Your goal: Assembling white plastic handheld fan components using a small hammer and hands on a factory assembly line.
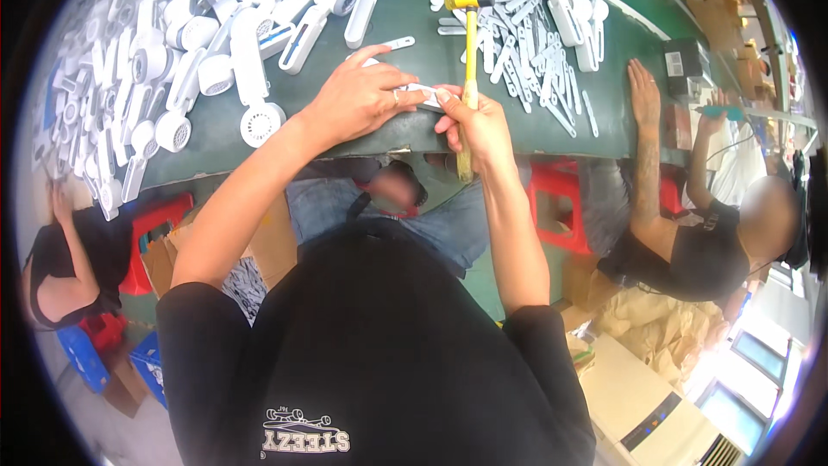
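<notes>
Near the front edge of the surface [388, 135], a white part [424, 94] is being held crosswise between left hand [358, 97] and right hand [483, 131]; in the right grip, a yellow hammer [471, 56] is also being clasped (head toward the far edge).

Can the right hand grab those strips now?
Probably not easily: the right hand holds the hammer, so its grip looks busy, though the strips lie on the table just ahead.

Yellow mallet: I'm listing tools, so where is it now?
In the head view, the mallet is at upper centre-right, its handle in the right hand, its head near the pale strips.
</notes>
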`<action>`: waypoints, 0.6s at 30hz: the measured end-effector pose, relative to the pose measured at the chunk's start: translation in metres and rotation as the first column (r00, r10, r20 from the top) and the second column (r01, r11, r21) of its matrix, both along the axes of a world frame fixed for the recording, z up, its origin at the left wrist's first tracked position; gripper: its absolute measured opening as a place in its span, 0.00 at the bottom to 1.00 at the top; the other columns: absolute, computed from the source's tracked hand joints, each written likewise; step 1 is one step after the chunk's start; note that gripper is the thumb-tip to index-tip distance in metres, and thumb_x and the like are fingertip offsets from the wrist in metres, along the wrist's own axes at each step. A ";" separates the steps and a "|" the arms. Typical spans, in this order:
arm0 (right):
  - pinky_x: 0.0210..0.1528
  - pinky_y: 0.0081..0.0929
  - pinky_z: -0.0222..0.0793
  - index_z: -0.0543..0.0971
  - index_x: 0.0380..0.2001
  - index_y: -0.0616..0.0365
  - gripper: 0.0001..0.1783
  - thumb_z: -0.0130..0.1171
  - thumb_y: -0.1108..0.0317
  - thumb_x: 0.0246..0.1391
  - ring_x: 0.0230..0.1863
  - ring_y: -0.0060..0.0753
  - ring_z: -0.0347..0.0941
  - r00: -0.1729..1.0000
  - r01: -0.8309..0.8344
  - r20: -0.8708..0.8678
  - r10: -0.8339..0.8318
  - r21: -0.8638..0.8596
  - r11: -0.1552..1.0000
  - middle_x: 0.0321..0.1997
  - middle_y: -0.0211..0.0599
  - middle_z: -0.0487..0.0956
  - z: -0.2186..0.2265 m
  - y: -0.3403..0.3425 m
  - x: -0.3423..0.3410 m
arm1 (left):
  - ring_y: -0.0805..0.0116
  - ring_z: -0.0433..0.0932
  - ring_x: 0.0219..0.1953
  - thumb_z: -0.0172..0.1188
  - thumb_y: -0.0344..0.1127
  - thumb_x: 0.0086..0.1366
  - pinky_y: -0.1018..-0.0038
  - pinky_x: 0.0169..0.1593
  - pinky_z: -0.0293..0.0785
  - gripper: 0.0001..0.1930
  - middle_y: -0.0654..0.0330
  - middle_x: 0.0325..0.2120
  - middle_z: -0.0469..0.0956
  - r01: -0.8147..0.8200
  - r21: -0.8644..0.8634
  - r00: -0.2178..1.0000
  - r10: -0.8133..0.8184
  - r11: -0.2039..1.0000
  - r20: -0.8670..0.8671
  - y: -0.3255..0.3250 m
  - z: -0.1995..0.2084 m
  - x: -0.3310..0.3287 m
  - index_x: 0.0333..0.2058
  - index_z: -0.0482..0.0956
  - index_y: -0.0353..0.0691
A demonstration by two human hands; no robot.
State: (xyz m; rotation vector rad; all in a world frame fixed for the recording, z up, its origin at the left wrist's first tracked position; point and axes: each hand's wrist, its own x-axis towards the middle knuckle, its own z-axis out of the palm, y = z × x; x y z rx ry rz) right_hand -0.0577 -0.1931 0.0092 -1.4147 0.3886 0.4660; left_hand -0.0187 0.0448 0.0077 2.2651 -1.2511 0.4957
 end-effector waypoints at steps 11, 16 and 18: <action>0.23 0.24 0.65 0.59 0.80 0.48 0.31 0.42 0.53 0.80 0.20 0.18 0.66 0.976 0.028 0.210 0.064 -0.407 0.913 0.21 0.26 0.70 0.068 -0.007 -0.112 | 0.66 0.86 0.42 0.70 0.32 0.62 0.53 0.71 0.72 0.15 0.64 0.38 0.86 -0.013 -0.018 0.999 0.014 1.000 0.049 0.002 -0.009 0.002 0.48 0.90 0.53; 0.40 0.48 0.78 0.59 0.79 0.49 0.29 0.43 0.61 0.79 0.39 0.69 0.84 0.960 0.057 0.237 0.147 -0.682 0.729 0.35 0.61 0.84 0.067 -0.001 -0.155 | 0.65 0.86 0.42 0.71 0.32 0.61 0.52 0.71 0.72 0.15 0.64 0.38 0.87 -0.005 -0.014 0.999 0.005 1.000 0.039 -0.002 -0.006 0.003 0.48 0.90 0.53; 0.40 0.48 0.78 0.59 0.79 0.49 0.29 0.43 0.61 0.79 0.39 0.69 0.84 0.979 -0.011 0.139 0.150 -0.698 0.716 0.35 0.62 0.84 0.062 0.003 -0.149 | 0.68 0.86 0.41 0.71 0.35 0.62 0.53 0.72 0.71 0.14 0.67 0.37 0.87 -0.028 -0.012 0.997 0.029 1.000 0.066 -0.004 -0.008 0.004 0.47 0.91 0.57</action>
